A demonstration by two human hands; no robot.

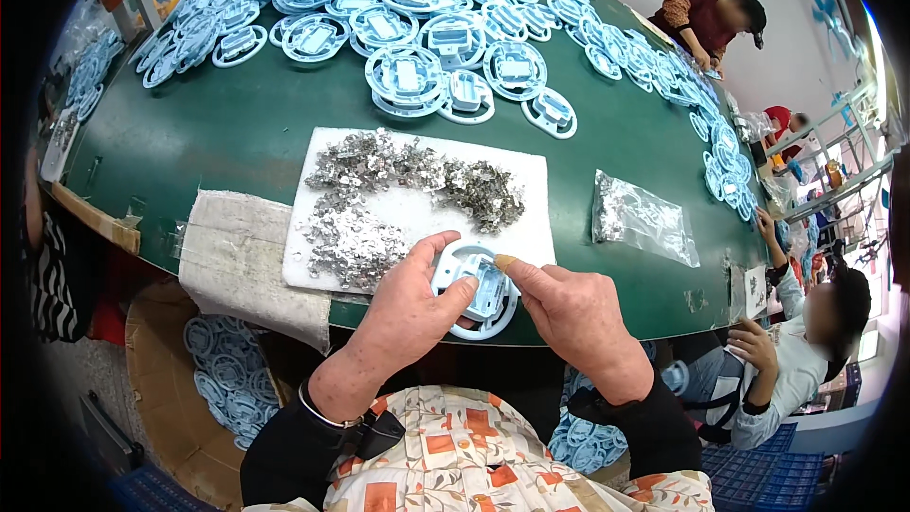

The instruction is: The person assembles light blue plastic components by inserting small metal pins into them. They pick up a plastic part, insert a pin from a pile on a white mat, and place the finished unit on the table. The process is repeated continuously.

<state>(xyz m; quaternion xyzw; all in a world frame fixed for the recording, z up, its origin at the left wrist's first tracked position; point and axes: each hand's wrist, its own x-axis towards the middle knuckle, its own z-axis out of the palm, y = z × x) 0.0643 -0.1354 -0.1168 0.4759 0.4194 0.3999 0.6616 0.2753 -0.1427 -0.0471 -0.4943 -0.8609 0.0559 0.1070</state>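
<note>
My left hand (408,308) grips a light blue plastic ring-shaped part (486,286) by its left side, thumb over the box-like recess in its middle. This part is held just over the near edge of a white foam board (417,218). My right hand (573,313) is closed, its tan-covered fingertip pressed against the upper right of the recess. Anything pinched there is too small or hidden to make out. Small shiny metal pieces (355,242) lie heaped on the board, in front of and left of my hands.
Many similar blue parts (408,81) are piled across the green table (227,142). Right of the board lies a clear bag (645,223) of small metal pieces. A grey cloth (237,251) hangs over the near edge. Below stands a cardboard box (156,389) of blue parts. Co-workers (806,332) sit along the right.
</note>
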